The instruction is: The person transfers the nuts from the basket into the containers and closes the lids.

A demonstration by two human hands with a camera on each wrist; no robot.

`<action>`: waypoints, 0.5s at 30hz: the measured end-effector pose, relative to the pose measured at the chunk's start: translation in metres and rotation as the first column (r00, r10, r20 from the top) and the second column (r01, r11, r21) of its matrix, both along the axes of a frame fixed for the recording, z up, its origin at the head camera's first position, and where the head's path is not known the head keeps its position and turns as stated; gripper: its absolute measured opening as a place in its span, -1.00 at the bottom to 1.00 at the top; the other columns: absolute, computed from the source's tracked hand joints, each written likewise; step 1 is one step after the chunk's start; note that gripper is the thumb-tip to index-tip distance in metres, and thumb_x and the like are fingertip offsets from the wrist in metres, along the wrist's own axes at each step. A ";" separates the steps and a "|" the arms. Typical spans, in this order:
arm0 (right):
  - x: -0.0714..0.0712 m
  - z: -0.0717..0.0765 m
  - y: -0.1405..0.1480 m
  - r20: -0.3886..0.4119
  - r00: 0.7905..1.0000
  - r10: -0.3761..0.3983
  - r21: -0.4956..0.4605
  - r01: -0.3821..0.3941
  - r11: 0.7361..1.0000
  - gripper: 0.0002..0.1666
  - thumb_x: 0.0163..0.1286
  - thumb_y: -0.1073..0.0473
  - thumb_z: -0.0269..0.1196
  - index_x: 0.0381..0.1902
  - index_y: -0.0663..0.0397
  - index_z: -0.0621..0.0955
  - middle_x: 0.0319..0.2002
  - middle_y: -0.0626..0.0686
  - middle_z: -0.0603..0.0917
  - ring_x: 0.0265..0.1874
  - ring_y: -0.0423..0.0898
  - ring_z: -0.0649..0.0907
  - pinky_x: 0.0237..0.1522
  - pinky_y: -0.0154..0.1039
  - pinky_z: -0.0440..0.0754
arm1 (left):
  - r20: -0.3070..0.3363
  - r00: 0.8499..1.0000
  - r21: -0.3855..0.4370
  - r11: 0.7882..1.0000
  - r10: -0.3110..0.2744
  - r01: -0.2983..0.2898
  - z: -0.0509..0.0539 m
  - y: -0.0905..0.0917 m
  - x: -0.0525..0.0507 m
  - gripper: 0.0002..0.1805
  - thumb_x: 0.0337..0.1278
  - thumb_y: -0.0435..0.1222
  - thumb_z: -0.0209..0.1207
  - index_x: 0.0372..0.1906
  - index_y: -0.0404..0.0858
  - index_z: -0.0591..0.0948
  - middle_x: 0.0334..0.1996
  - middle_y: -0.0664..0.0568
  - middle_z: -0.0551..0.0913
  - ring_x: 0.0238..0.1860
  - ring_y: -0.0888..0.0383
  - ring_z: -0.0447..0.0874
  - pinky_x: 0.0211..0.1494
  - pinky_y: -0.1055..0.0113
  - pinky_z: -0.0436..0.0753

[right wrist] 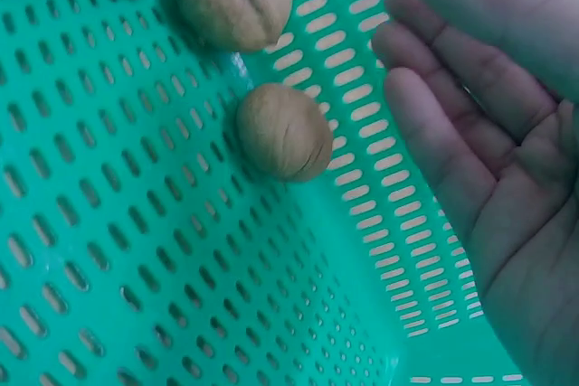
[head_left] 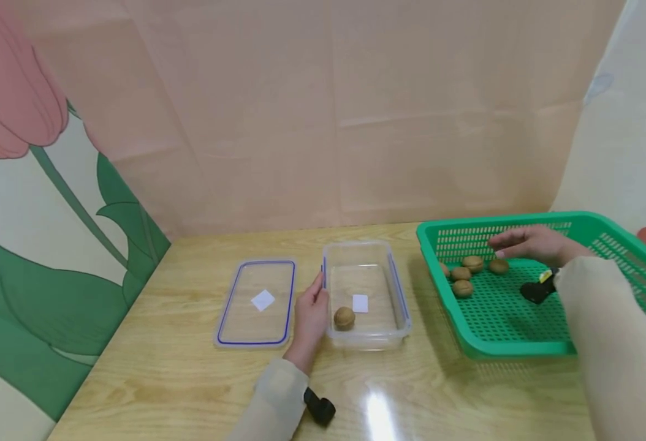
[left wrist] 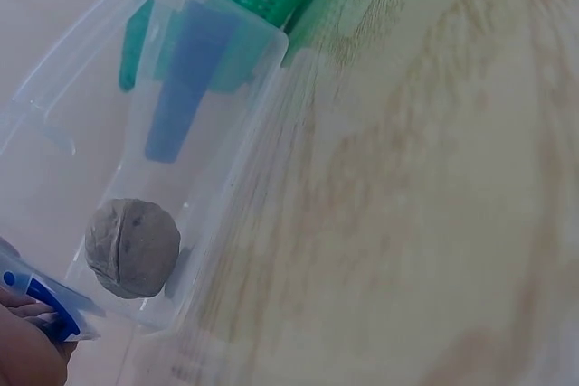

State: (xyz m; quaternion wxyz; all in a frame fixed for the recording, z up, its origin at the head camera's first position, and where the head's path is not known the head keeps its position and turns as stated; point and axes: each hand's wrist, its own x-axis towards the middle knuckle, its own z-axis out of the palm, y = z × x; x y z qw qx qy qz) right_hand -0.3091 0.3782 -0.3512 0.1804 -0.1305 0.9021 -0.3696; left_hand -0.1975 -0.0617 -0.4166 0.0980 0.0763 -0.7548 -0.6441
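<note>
Nearest my head camera, a pale sleeve [head_left: 612, 324] leads from the near right to the right hand [head_left: 540, 244], whose fingers are relaxed and parted from the thumb, holding nothing. Just to the near side of its fingertips, one walnut [head_left: 498, 267] sits in the green basket [head_left: 516, 349] by its far wall; my right wrist view shows them apart. It lies well away from the left hand [head_left: 311, 315], which grips the left edge of the clear box [head_left: 368, 335]. I see tan, creased shell, nearly round, with no long axis I can tell.
</note>
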 end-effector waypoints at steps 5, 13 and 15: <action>-0.001 -0.006 0.004 0.016 1.000 0.008 0.000 -0.008 1.000 -0.32 0.24 0.09 0.23 0.21 0.39 0.35 0.18 0.35 0.44 -0.18 -0.54 0.47 0.12 0.24 0.38 | -0.004 1.000 0.011 1.000 -0.009 0.009 -0.001 0.001 0.000 -0.54 0.24 -0.37 -0.03 0.25 -0.17 0.40 0.27 -0.02 0.36 0.32 -0.01 0.25 0.36 0.12 0.26; -0.008 -0.016 0.007 -0.022 1.000 0.018 0.096 -0.015 0.995 -0.30 0.23 0.01 0.24 0.20 0.34 0.39 0.18 0.35 0.44 0.06 0.08 0.53 0.05 0.29 0.40 | -0.014 1.000 0.005 1.000 -0.006 0.006 -0.003 0.000 -0.001 -0.54 0.23 -0.38 -0.04 0.25 -0.18 0.40 0.27 -0.04 0.37 0.32 -0.01 0.25 0.35 0.12 0.27; -0.009 -0.019 0.006 -0.016 1.000 0.025 0.114 -0.023 0.993 -0.29 0.22 -0.01 0.25 0.20 0.33 0.40 0.18 0.36 0.44 0.12 0.28 0.45 0.05 0.29 0.41 | -0.008 1.000 0.007 1.000 -0.004 0.004 -0.003 0.000 -0.001 -0.54 0.24 -0.38 -0.04 0.25 -0.17 0.40 0.27 -0.03 0.37 0.33 0.00 0.24 0.36 0.13 0.27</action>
